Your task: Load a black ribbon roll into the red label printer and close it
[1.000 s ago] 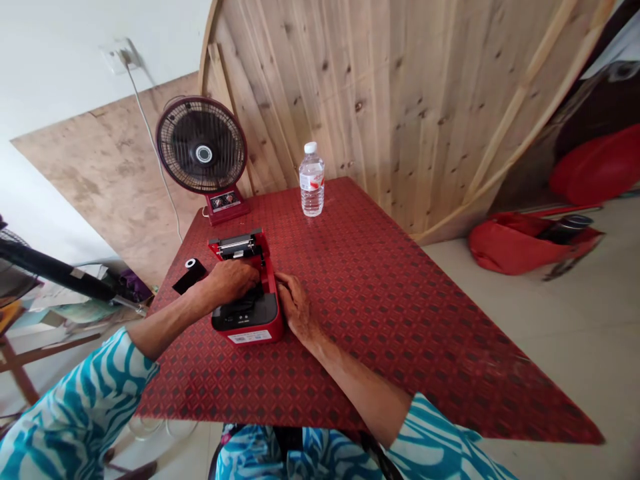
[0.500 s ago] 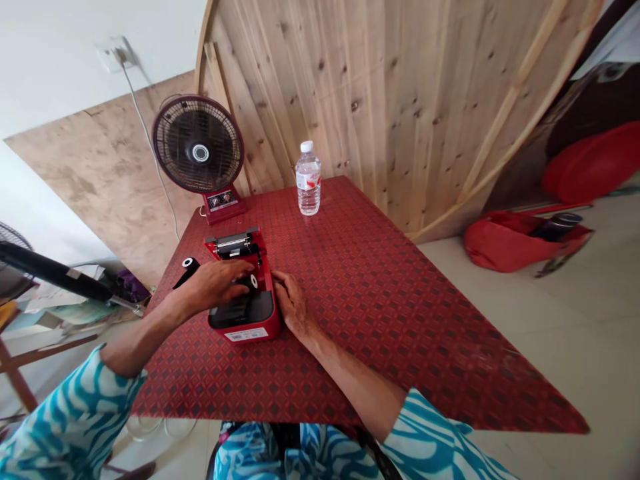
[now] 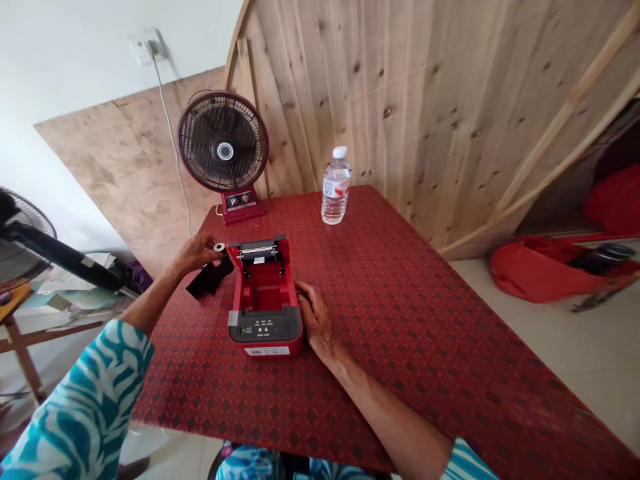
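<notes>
A red and dark grey label printer (image 3: 266, 331) stands on the table with its lid tipped back. Its red inner bay (image 3: 265, 293) is bare. My left hand (image 3: 196, 253) is beyond the printer's left side, its fingers closed on a black label roll (image 3: 219, 247) with a white core. A loose black strip (image 3: 209, 279) trails from beside the roll onto the tabletop. Against the printer's right wall lies my right hand (image 3: 316, 319), fingers curled at its edge; the fingertips are partly hidden.
The table (image 3: 400, 320) has a red patterned cover. At its back are a red table fan (image 3: 223, 150) and a water bottle (image 3: 336, 190). Wooden boards (image 3: 430, 100) lean behind. A red bag (image 3: 535, 270) lies on the floor at right; a second fan (image 3: 55, 247) is at left.
My left hand has moved out of the printer's bay to the left, and the roll that lay in the bay is gone from it. My right hand stays at the printer's side. The view has shifted.
</notes>
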Demonstrator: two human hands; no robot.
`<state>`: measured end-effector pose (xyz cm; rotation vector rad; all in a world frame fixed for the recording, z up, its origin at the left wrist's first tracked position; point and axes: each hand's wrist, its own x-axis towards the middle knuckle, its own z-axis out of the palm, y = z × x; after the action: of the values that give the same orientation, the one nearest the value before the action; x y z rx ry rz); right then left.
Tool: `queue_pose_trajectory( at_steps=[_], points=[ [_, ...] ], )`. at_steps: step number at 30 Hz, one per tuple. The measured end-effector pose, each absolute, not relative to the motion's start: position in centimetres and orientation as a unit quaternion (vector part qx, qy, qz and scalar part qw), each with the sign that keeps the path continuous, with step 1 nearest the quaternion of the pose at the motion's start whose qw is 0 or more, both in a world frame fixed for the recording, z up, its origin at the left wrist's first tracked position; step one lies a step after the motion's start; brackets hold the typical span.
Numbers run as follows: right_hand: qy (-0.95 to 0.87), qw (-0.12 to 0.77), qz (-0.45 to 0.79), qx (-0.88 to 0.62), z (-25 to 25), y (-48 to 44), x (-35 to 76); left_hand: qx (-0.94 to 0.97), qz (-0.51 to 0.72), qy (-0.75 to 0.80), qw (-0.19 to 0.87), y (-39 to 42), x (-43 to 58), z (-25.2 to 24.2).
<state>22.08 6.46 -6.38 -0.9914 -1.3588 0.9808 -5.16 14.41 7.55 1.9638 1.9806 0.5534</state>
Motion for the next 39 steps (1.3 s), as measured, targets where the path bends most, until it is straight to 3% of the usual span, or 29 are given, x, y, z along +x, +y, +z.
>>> queue_pose_trajectory(
  at_steps=[8, 16, 25, 34, 39],
  points=[
    [-0.579, 0.566, 0.406, -0.422, -6.6, 6.6, 22.0, 0.674, 0.197, 0.685, 0.193, 17.1, -5.5, 3.7],
    [-0.572, 0.579, 0.403, -0.418, -6.5, 6.6, 21.9, 0.609, 0.339, 0.660, 0.279, 13.7, -11.3, 4.3],
    [-0.578, 0.574, 0.403, -0.417, -6.4, 6.6, 22.1, 0.558, 0.402, 0.631, 0.360, 11.3, -10.8, 0.2],
    [-0.582, 0.582, 0.395, -0.408, -6.6, 6.7, 21.9, 0.549, 0.503, 0.576, 0.336, 7.1, -10.9, 6.3],
    [-0.583, 0.582, 0.396, -0.405, -6.8, 6.8, 21.9, 0.676, 0.331, 0.536, 0.383, 4.7, -4.0, 9.4]
  ],
)
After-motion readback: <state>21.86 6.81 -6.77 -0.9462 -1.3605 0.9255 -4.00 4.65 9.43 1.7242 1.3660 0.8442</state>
